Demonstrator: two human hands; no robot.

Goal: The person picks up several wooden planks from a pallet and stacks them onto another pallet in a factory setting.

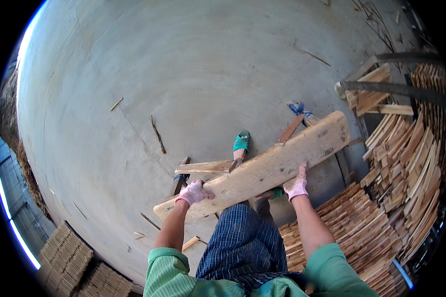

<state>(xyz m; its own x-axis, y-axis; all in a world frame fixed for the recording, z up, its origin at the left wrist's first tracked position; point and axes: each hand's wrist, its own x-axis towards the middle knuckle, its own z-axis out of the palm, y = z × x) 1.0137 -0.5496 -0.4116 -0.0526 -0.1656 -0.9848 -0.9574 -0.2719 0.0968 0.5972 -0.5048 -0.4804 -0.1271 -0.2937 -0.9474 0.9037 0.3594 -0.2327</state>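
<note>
A long, thick wooden plank slants across my front, its right end farther away than its left. My left hand, in a pink-and-white glove, grips it near the left end, thumb lying on the face. Gloved likewise, my right hand holds the near edge right of the middle, with part of its fingers hidden. Just beyond my left hand, a shorter piece of wood meets the plank's far edge. A reddish-brown flat strip sticks out behind the plank, beside a blue cloth tie.
Long rows of stacked wooden slats fill the lower right. A dark-barred frame stands at the far right. Sticks, such as one dark twig, lie on the concrete floor. Bundled slats sit at lower left.
</note>
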